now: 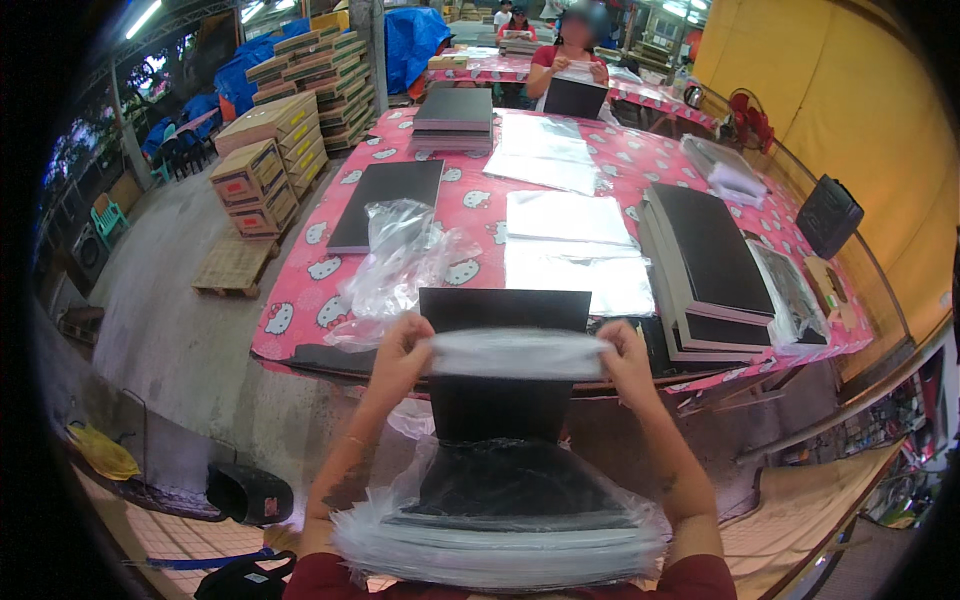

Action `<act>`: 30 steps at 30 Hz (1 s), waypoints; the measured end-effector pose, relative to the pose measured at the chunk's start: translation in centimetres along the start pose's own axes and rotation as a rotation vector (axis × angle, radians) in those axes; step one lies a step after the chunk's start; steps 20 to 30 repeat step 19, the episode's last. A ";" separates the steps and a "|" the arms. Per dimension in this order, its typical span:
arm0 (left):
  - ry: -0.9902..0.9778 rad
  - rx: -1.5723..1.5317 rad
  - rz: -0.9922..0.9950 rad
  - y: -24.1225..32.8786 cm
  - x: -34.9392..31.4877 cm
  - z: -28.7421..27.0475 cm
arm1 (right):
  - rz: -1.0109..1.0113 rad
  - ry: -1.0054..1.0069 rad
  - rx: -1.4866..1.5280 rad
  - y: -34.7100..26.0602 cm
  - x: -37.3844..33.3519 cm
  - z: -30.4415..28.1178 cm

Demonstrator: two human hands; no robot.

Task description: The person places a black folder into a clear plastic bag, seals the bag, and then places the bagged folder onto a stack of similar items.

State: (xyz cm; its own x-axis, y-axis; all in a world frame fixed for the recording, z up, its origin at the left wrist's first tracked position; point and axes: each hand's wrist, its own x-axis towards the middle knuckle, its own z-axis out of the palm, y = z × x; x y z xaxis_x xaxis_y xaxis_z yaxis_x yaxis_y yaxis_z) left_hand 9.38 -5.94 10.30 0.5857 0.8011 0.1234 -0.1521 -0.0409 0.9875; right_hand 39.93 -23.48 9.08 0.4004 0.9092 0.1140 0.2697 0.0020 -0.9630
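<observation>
My left hand (402,352) and my right hand (626,356) pinch opposite ends of a clear plastic bag (515,355), stretched level between them and blurred by motion. A black board or book (505,308) stands upright behind it, its top edge above my hands. More black surface (500,408) shows below the plastic; I cannot tell whether it lies inside the bag. Close to my body rests a thick pile of plastic-wrapped black items (500,545), with loose film around its edges.
Ahead stands a table with a pink patterned cover (290,290). On it are crumpled plastic (400,260), flat clear bags (570,220) and a tall stack of black books (710,245). Another person (575,60) sits across. Cardboard boxes (255,180) stand on pallets at left.
</observation>
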 end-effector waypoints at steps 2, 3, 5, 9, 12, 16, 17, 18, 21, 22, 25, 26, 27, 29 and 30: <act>0.271 0.273 0.187 -1.7 1.5 1.5 | -0.120 0.320 -0.074 0.5 2.1 2.1; 0.321 0.256 0.198 -2.6 2.3 1.8 | -0.108 0.338 -0.079 0.5 2.9 2.9; 0.422 0.229 0.205 -3.1 3.3 2.9 | -0.070 0.371 -0.084 0.4 4.1 4.8; 0.445 0.450 0.370 -2.0 0.0 6.1 | -0.373 0.510 -0.158 0.2 1.9 7.9; 0.432 0.624 0.680 -1.9 -1.5 4.7 | -0.518 0.571 -0.416 -1.3 -0.8 7.6; 0.262 0.217 0.185 -1.6 -2.9 -1.2 | -0.088 0.208 0.146 -3.9 -1.9 2.8; 0.133 -0.038 -0.087 -0.5 -2.9 -1.8 | 0.179 0.033 0.393 -4.8 -2.2 1.3; 0.046 -0.370 -0.263 1.5 -2.7 -0.9 | 0.282 -0.048 0.689 -4.3 -2.4 0.1; 0.006 -0.566 -0.284 2.0 -2.7 -1.2 | 0.325 -0.125 0.778 -4.3 -2.5 -0.8; 0.006 -0.566 -0.284 2.0 -2.7 -1.2 | 0.325 -0.125 0.778 -4.3 -2.5 -0.8; 0.006 -0.566 -0.284 2.0 -2.7 -1.2 | 0.325 -0.125 0.778 -4.3 -2.5 -0.8; 0.006 -0.566 -0.284 2.0 -2.7 -1.2 | 0.325 -0.125 0.778 -4.3 -2.5 -0.8; 0.006 -0.566 -0.284 2.0 -2.7 -1.2 | 0.325 -0.125 0.778 -4.3 -2.5 -0.8; 0.006 -0.566 -0.284 2.0 -2.7 -1.2 | 0.325 -0.125 0.778 -4.3 -2.5 -0.8; 0.006 -0.566 -0.284 2.0 -2.7 -1.2 | 0.325 -0.125 0.778 -4.3 -2.5 -0.8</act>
